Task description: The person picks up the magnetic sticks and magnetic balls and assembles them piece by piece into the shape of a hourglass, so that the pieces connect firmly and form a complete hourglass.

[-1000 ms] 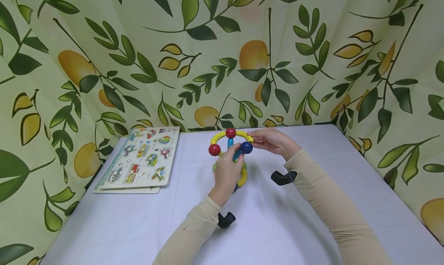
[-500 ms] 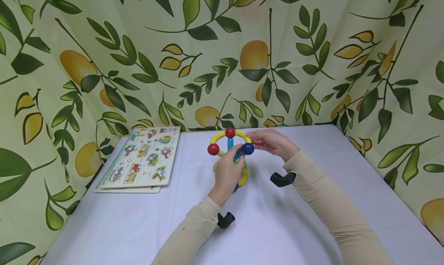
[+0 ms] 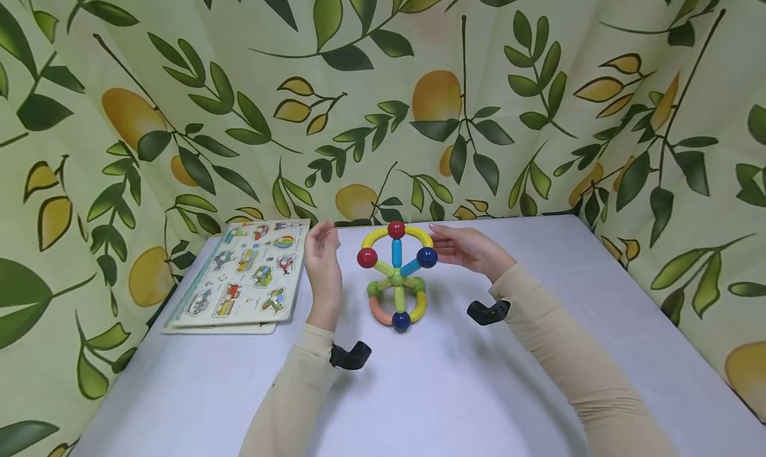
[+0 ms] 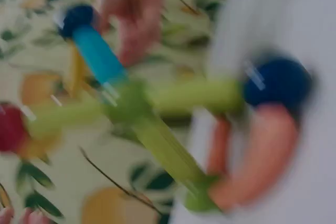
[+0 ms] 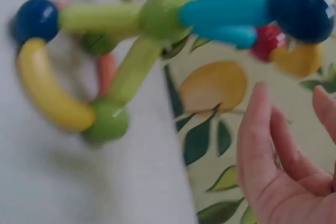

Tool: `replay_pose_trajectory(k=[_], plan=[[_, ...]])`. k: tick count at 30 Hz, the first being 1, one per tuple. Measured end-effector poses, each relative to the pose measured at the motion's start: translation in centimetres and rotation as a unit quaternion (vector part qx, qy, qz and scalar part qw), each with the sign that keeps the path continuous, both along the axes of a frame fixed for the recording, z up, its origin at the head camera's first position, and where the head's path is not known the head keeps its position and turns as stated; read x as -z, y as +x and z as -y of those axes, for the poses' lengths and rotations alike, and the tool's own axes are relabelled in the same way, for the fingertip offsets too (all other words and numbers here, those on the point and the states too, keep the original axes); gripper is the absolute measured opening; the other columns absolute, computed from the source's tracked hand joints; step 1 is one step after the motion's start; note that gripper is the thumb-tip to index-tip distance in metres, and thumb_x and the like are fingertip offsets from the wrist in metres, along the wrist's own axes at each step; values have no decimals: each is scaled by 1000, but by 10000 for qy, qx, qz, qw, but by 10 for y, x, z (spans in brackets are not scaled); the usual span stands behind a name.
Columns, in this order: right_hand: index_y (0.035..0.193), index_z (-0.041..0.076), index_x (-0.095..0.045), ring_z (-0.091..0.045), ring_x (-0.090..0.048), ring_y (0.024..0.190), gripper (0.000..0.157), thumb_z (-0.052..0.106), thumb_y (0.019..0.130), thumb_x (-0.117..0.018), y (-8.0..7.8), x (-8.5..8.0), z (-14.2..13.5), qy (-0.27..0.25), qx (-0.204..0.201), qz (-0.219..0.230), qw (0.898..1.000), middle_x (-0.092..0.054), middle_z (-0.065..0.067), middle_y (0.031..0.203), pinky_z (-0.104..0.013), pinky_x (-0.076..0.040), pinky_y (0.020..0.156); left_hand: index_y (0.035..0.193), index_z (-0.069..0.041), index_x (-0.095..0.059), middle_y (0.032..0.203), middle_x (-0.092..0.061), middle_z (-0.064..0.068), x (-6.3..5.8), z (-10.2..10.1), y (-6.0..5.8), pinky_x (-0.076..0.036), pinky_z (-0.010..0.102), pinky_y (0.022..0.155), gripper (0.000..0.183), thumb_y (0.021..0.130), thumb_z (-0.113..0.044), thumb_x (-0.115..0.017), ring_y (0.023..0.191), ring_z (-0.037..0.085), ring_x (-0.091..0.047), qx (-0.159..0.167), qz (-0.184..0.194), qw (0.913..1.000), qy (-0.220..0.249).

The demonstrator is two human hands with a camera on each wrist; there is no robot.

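A model of magnetic rods and balls (image 3: pixel 397 279) stands on the table in the head view. Green, light blue, yellow and pink rods join its red, blue and green balls, with a ring of curved rods at top and bottom. To its left, my left hand (image 3: pixel 324 271) is raised, holding nothing, with relaxed fingers. My right hand (image 3: pixel 469 249) is just right of the upper yellow ring, beside the dark blue ball (image 3: pixel 427 257). In the right wrist view the fingers (image 5: pixel 255 135) are loosely bent below the yellow curved rod (image 5: pixel 298 59), with a gap between. The left wrist view is blurred.
Wooden picture puzzle boards (image 3: pixel 239 277) lie stacked at the table's left. A curtain with leaves and fruit (image 3: pixel 383 98) hangs behind the white table (image 3: pixel 455 390). A black wrist camera (image 3: pixel 350 356) juts from the left sleeve, another (image 3: pixel 488 312) from the right.
My left hand has let go of the blue rod and moved left, uncovering the middle of the model. My right hand has barely moved; its fingertips now stand off the yellow curved rod.
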State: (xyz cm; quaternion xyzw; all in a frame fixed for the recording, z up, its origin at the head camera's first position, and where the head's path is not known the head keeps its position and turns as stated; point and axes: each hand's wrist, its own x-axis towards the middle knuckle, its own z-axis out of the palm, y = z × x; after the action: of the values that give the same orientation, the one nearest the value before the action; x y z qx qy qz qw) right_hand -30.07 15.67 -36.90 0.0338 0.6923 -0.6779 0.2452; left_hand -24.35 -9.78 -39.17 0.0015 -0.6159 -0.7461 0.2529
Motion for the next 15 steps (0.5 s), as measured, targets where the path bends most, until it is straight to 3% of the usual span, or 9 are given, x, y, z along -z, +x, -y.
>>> replay_pose_trajectory(k=[2, 3, 6, 8, 9, 15], plan=[[134, -4, -53, -12, -69, 85, 45, 27, 101, -59, 1, 13, -5, 196, -151, 168, 9996, -69, -2, 96, -27, -59, 87, 146, -7, -41, 143, -51, 17, 16, 10, -11, -45, 33, 109, 46, 101, -12, -51, 129, 26, -53, 642, 1123, 9913, -245], [136, -6, -52, -13, -69, 86, 46, 22, 100, -59, 2, 21, -7, 317, -265, 243, 9988, -70, -4, 98, -29, -59, 89, 149, -7, -38, 146, -49, 19, 25, 13, -15, -45, 37, 110, 51, 100, -12, -52, 130, 29, -52, 1018, 1616, 9801, -545], [133, -9, -55, -14, -68, 84, 43, 13, 97, -61, 8, 47, -6, 924, -627, 429, 9928, -70, -7, 99, -28, -60, 86, 151, -6, -35, 148, -48, 22, 47, 16, -22, -47, 43, 107, 58, 97, -9, -56, 129, 35, -53, 2057, 2670, 9295, -1501], [129, -8, -60, -13, -67, 81, 40, 12, 95, -65, 13, 59, 1, 1330, -795, 400, 9871, -70, -8, 98, -26, -61, 80, 149, -5, -40, 147, -50, 21, 56, 15, -24, -50, 40, 102, 60, 93, -7, -60, 126, 33, -56, 2483, 3006, 9005, -1925], [126, -8, -62, -13, -66, 79, 38, 12, 94, -65, 15, 63, 6, 1484, -837, 335, 9848, -71, -9, 97, -26, -61, 78, 147, -5, -43, 146, -52, 20, 58, 15, -24, -51, 37, 100, 59, 92, -6, -62, 124, 30, -57, 2609, 3080, 8907, -2092], [118, -4, -68, -13, -67, 74, 31, 14, 94, -67, 14, 68, 21, 2084, -723, -61, 9754, -74, -10, 98, -25, -61, 73, 144, -9, -50, 136, -61, 17, 54, 10, -16, -52, 29, 88, 58, 88, -6, -66, 103, 20, -62, 2702, 3117, 8724, -2622]])
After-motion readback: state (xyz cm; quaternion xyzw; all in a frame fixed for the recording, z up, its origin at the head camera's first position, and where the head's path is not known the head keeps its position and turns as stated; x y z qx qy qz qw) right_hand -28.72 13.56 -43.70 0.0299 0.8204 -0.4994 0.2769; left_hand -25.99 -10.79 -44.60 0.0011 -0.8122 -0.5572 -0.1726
